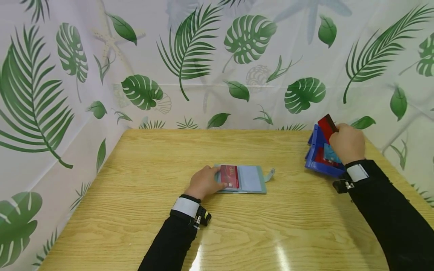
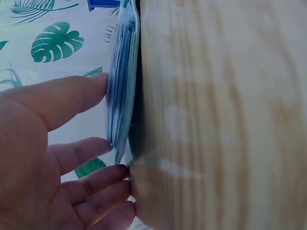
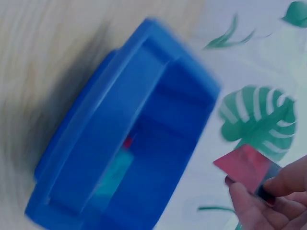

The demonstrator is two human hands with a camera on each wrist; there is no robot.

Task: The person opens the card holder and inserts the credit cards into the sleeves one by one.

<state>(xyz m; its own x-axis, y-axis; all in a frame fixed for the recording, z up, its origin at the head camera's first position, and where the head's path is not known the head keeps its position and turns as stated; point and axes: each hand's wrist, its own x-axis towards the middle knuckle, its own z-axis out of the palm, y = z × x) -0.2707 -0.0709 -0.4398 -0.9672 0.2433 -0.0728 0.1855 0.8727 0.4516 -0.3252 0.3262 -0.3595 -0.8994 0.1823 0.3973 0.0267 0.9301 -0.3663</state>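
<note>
An open pale-blue card holder (image 1: 251, 178) lies on the table with a red card (image 1: 229, 176) in its left sleeve. My left hand (image 1: 205, 182) rests at the holder's left edge, thumb on its upper side and fingertips along the side in the left wrist view. Between thumb and fingers, my right hand (image 1: 349, 143) pinches another red card (image 3: 244, 165) with a dark strip. In the head view this card is over the blue plastic bin (image 1: 322, 168) at the table's right. Inside the bin are a red card (image 1: 322, 155) and a light-blue card (image 1: 330, 153).
The wood-grain table (image 1: 162, 150) meets a white leaf-print cloth (image 1: 203, 94) at its back and sides. A strap with a snap (image 1: 270, 174) sticks out from the holder's right side.
</note>
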